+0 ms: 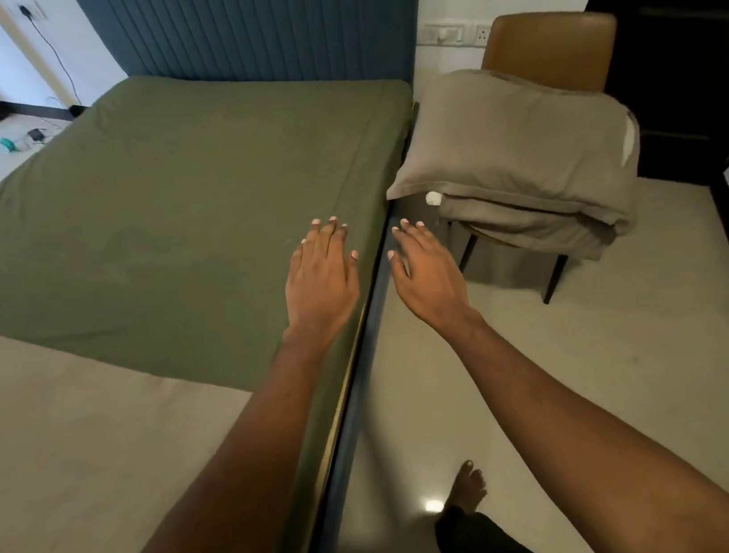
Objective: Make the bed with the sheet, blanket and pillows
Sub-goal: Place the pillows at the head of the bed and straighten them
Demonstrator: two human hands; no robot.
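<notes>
An olive green sheet [164, 201] lies flat over the upper part of the bed. A beige blanket [64, 450] covers the near, lower part. Two grey-beige pillows [517, 147] are stacked on a brown chair [554, 43] to the right of the bed. My left hand [322, 273] hovers palm down over the sheet's right edge, fingers apart and holding nothing. My right hand [424, 268] is stretched out beyond the bed's side, over the floor, open, a little short of the pillows.
A dark blue ribbed headboard [260, 14] stands at the far end. A dark wardrobe [688, 29] rises at the right. My bare foot [467, 487] is on the pale floor beside the bed. A charger and small items [25, 139] lie on the floor at far left.
</notes>
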